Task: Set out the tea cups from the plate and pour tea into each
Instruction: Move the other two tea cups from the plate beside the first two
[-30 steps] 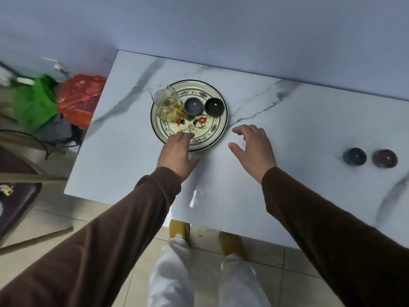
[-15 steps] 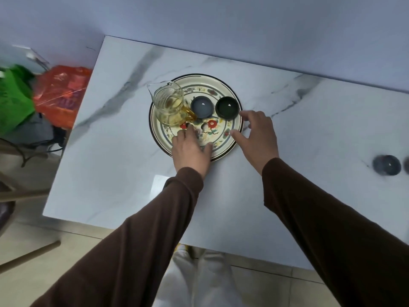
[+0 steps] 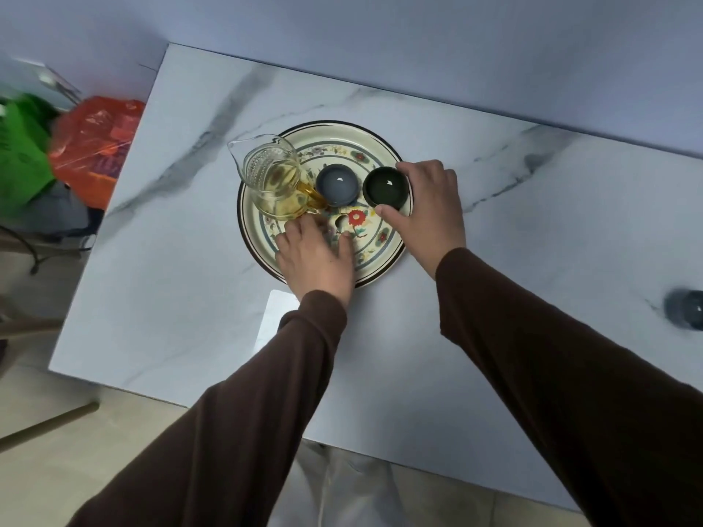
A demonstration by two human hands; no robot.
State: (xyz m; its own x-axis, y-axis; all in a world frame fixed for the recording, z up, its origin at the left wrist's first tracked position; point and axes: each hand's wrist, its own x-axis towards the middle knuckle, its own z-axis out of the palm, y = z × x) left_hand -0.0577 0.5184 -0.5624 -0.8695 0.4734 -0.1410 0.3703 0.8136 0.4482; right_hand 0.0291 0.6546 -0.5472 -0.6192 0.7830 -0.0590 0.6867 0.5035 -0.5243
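Note:
A round flowered plate (image 3: 342,138) lies on the marble table (image 3: 182,283). On it stand a glass pitcher of yellow tea (image 3: 274,180), a grey-blue cup (image 3: 336,184) and a dark green cup (image 3: 386,186). My right hand (image 3: 426,211) curls round the dark green cup, thumb at its near side and fingers at its far right rim. My left hand (image 3: 315,252) rests on the plate's near part, fingers reaching toward the pitcher's handle and holding nothing. Another blue cup (image 3: 684,310) stands on the table at the far right edge of view.
Red (image 3: 95,146) and green (image 3: 23,146) plastic bags lie on the floor left of the table. A pale wall runs along the table's far edge. A wooden stick (image 3: 45,424) lies on the floor at the lower left.
My right hand has moved up from the table onto the plate and closed round the dark green cup. My left hand has slid further onto the plate toward the pitcher.

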